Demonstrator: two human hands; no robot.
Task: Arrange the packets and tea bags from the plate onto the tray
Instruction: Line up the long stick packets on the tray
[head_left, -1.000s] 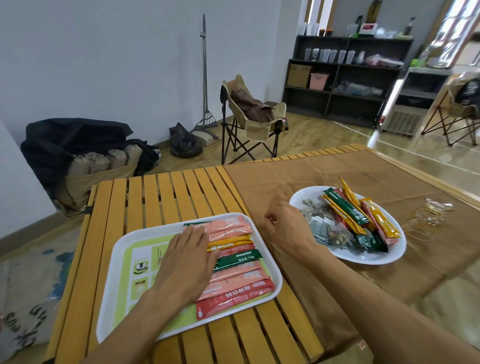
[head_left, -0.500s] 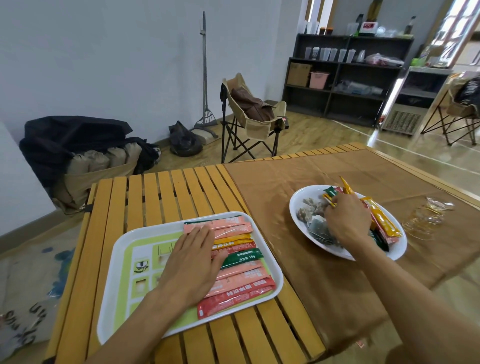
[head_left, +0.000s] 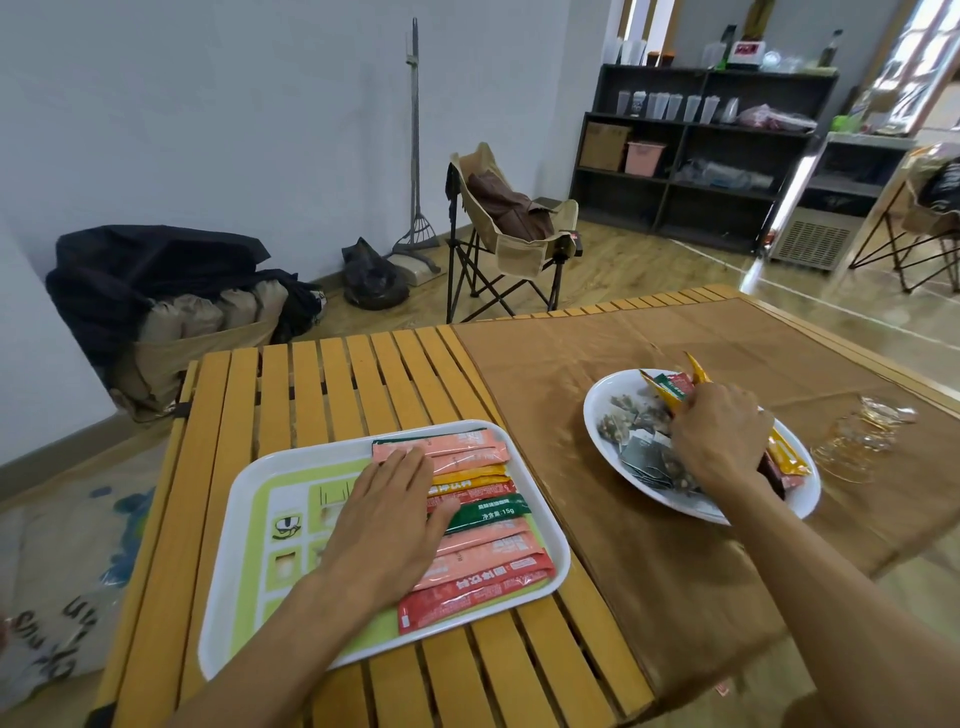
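The left hand (head_left: 387, 522) lies flat, fingers straight, on colourful stick packets (head_left: 475, 525) in a white rectangular tray (head_left: 244, 545), while the right hand (head_left: 719, 441) curls over packets in a white round plate (head_left: 597, 415), its grasp hidden.

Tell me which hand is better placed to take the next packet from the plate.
The right hand. It is already over the plate, its fingers curled among the packets there. The left hand lies flat on the packets on the tray, away from the plate.
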